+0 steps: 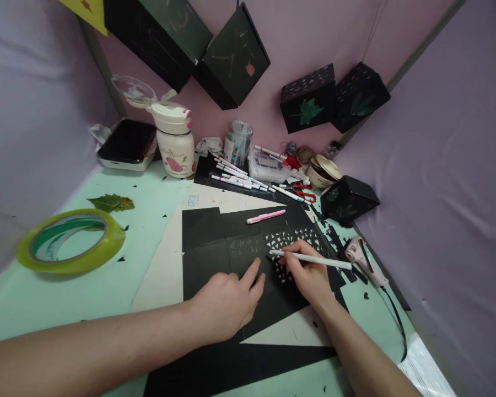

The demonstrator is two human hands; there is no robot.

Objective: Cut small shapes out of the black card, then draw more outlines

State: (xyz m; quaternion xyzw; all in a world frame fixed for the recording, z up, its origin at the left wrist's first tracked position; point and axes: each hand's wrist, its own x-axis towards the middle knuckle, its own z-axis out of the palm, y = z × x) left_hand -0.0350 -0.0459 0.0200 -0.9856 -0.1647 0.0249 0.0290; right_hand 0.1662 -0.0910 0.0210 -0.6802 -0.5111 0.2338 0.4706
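Observation:
A sheet of black card [206, 264] lies on the table with fold lines, faint pencil-like marks and many small triangular cut-outs [289, 240] on its right part. My left hand [231, 300] rests on the card, index finger stretched out and touching it beside the marks, the other fingers partly bent. In a writing grip, my right hand [308, 275] holds a slim white pen-shaped tool [322, 259]. Its tip meets the card at the left side of the cut-outs; whether it is a blade or a nib cannot be made out. A pink pen [266, 216] lies above the marks.
Yellow-green tape [70, 267] and a leaf [111, 202] lie left. Behind stand a bottle [174, 146], a jar [237, 143] and several white markers [240, 179]. Red-handled scissors [306, 194] and a pink corded tool [364, 259] are right. Black boxes [310, 99] hang above.

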